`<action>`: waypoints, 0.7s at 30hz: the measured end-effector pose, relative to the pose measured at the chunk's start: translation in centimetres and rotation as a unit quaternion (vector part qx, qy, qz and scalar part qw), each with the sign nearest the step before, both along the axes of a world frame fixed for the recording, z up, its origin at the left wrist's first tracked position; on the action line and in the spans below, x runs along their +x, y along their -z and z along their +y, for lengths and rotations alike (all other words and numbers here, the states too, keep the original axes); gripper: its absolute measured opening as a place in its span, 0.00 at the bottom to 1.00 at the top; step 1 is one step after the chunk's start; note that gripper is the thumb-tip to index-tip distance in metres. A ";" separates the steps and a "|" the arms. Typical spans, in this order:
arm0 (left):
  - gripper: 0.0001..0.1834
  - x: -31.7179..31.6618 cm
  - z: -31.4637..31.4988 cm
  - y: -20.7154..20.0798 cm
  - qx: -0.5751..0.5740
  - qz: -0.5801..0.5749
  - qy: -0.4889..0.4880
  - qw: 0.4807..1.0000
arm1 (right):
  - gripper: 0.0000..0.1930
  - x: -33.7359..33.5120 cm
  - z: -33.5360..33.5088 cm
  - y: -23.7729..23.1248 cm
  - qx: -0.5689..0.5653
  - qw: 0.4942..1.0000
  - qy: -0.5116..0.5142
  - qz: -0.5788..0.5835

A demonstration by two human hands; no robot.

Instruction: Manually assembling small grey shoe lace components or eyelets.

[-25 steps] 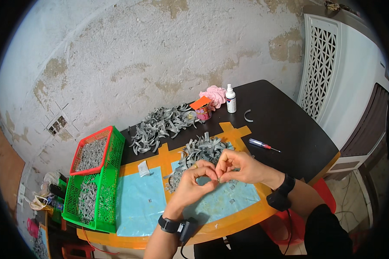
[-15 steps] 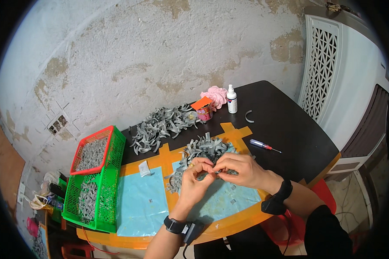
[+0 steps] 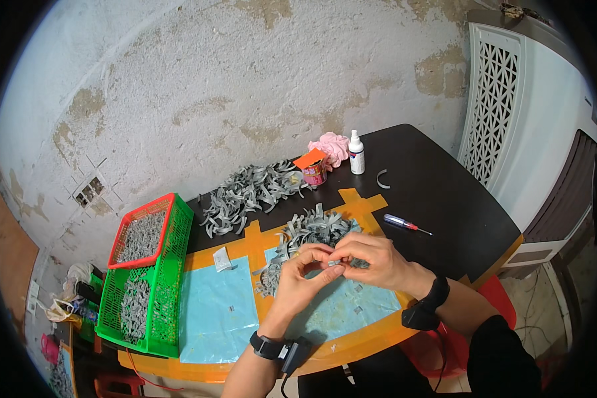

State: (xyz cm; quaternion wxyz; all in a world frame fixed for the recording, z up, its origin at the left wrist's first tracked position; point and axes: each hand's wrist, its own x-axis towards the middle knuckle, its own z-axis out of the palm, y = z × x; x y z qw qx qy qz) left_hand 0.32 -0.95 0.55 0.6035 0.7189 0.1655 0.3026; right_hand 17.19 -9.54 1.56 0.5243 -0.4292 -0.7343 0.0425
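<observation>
My left hand and my right hand meet over the blue sheet, fingertips pinched together. Between them is a small grey piece, largely covered by the fingers; its exact kind is too small to make out. Just beyond the hands lies a heap of curved grey strips. Smaller grey bits sit beside my left hand, and a few tiny ones are scattered on the sheet. Each wrist wears a black strap with a box-shaped device.
At left stand a green basket and a red basket, both holding small grey parts. A larger strip pile, a tin, a pink cloth and a white spray bottle line the back. A screwdriver lies right.
My fingers have shifted slightly around the small grey piece, and more of it now shows between the fingertips. My left thumb has turned up a little. The rest stays put.
</observation>
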 end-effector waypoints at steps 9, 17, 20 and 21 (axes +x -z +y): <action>0.05 0.6 -0.9 0.9 -0.019 -0.111 -0.027 0.993 | 0.10 -0.1 -0.1 0.3 0.083 0.994 0.050 -0.059; 0.04 0.9 -1.9 0.8 0.038 -0.109 -0.105 0.988 | 0.10 -0.1 0.0 0.6 0.126 0.983 0.087 -0.098; 0.04 1.0 -1.8 0.9 0.079 -0.102 -0.116 0.985 | 0.10 -0.1 0.0 0.5 0.057 0.996 0.047 -0.051; 0.04 1.0 -1.7 1.1 0.058 -0.111 -0.099 0.987 | 0.08 -0.1 0.0 0.5 -0.013 1.000 0.011 -0.005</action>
